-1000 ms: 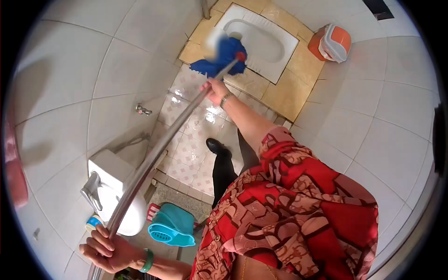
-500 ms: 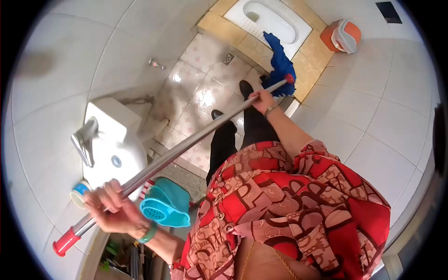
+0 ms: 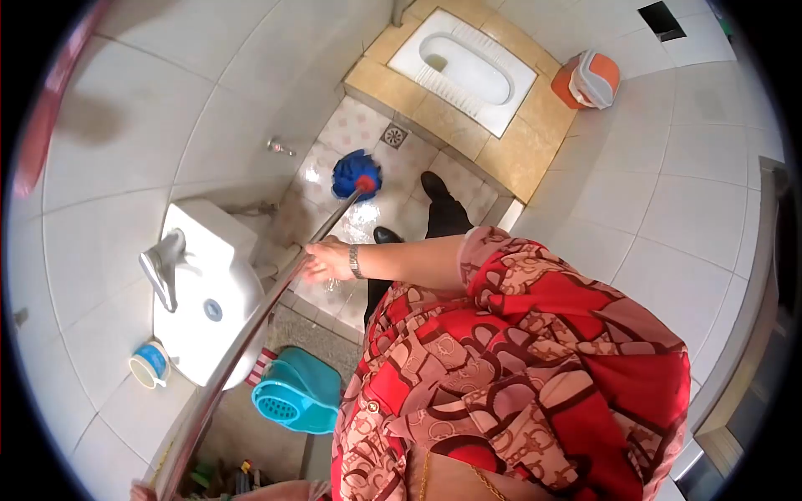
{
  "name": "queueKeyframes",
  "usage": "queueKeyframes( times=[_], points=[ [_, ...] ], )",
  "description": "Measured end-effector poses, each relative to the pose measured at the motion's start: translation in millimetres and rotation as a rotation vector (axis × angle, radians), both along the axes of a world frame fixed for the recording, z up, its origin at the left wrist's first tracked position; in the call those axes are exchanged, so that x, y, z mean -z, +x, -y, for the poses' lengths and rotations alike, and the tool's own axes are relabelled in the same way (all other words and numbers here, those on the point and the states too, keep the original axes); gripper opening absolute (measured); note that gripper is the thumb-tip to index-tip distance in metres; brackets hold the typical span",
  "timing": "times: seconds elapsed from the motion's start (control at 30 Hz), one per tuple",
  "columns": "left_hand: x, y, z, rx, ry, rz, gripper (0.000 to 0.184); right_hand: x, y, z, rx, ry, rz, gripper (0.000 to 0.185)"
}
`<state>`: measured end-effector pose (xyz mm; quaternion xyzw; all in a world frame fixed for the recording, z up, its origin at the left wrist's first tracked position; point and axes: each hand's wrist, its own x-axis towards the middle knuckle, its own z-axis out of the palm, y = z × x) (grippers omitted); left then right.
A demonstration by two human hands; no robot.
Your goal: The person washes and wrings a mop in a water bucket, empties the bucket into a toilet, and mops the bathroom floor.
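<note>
The long metal mop handle (image 3: 242, 338) runs from the lower left up to a blue mop head (image 3: 347, 177), which rests on the wet pink-and-white tiled floor (image 3: 334, 134). My right hand (image 3: 330, 260), with a watch on its wrist, is closed round the handle's middle. At the bottom-left edge, my left hand (image 3: 144, 491) shows only in part, its fingers round the upper end of the handle. A red joint (image 3: 364, 184) links the handle to the mop head. Just above the mop head lies a floor drain (image 3: 394, 136).
A white squat toilet (image 3: 472, 71) is set in a raised yellow-tiled step (image 3: 526, 150), with an orange-and-white bin (image 3: 587, 79) beside it. At left are a sink (image 3: 209, 284), a tap (image 3: 281, 147) and a cup (image 3: 150, 365). A turquoise bucket (image 3: 305, 384) stands below.
The mop head has gone from the toilet's edge, past the right foot, to the floor near the drain. Both my hands have moved down and left with the handle.
</note>
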<state>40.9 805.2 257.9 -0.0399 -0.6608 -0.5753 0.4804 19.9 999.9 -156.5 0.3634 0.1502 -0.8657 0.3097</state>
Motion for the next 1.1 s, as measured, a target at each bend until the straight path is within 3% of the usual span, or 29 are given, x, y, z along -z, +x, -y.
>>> queueKeyframes(
  times=[0.03, 0.1, 0.13, 0.17, 0.2, 0.23, 0.3, 0.33, 0.4, 0.43, 0.53, 0.63, 0.7, 0.77, 0.8, 1.0, 1.07, 1.1],
  points=[
    [23, -11, -28, 0.047, 0.237, 0.089, 0.034, 10, 1, -16, -0.120, 0.155, -0.061, 0.032],
    [76, -27, -23, 0.448, 0.210, 0.272, 0.035, 51, -7, -66, -0.145, 0.208, -0.236, 0.042],
    [93, -36, -53, 0.363, 0.220, 0.302, 0.033, 44, -24, -100, -0.067, 0.332, -0.062, 0.048],
    [97, -42, -82, 0.385, 0.173, 0.292, 0.034, 105, -29, -146, 0.039, 0.095, -0.204, 0.056],
    [96, -49, -106, 0.403, 0.123, 0.280, 0.035, 162, -40, -200, 0.090, 0.027, -0.552, 0.052],
    [88, -59, -124, 0.408, 0.118, 0.210, 0.031, 86, -61, -246, 0.305, 0.332, 0.087, 0.041],
    [64, -78, -155, 0.280, -0.024, 0.105, 0.029, 62, -93, -348, 0.446, 0.514, 0.119, 0.040],
    [51, -88, -179, 0.113, -0.064, 0.136, 0.029, 55, -114, -399, 0.527, 0.626, 0.125, 0.055],
    [34, -112, -226, -0.085, -0.015, 0.167, 0.031, 46, -166, -496, 0.800, 0.684, 0.034, 0.054],
    [33, -121, -210, 0.070, -0.218, 0.269, 0.030, 12, -191, -533, 0.782, 0.808, 0.037, 0.052],
    [46, -163, -273, 0.152, -0.072, 0.344, 0.030, -45, -273, -624, 0.882, 0.943, -0.212, 0.058],
    [53, -204, -295, 0.069, -0.083, 0.412, 0.026, -119, -355, -653, 1.001, 1.006, -0.189, 0.064],
    [60, -229, -283, 0.126, -0.080, 0.436, 0.026, -161, -387, -641, 1.082, 1.000, -0.390, 0.069],
    [66, -252, -272, 0.073, -0.071, 0.428, 0.029, -159, -423, -650, 0.972, 1.036, -0.396, 0.069],
    [69, -202, -167, 0.065, -0.067, 0.384, 0.030, -182, -370, -561, 0.907, 1.105, -0.440, 0.069],
    [83, -225, -115, 0.038, 0.009, 0.381, 0.031, -187, -308, -551, 0.800, 0.917, -0.506, 0.071],
    [93, -234, -81, 0.012, -0.046, 0.363, 0.030, -185, -303, -560, 1.023, 0.841, -0.408, 0.071],
    [95, -239, -70, 0.019, -0.018, 0.399, 0.031, -182, -313, -553, 1.068, 0.833, -0.491, 0.074]
  ],
)
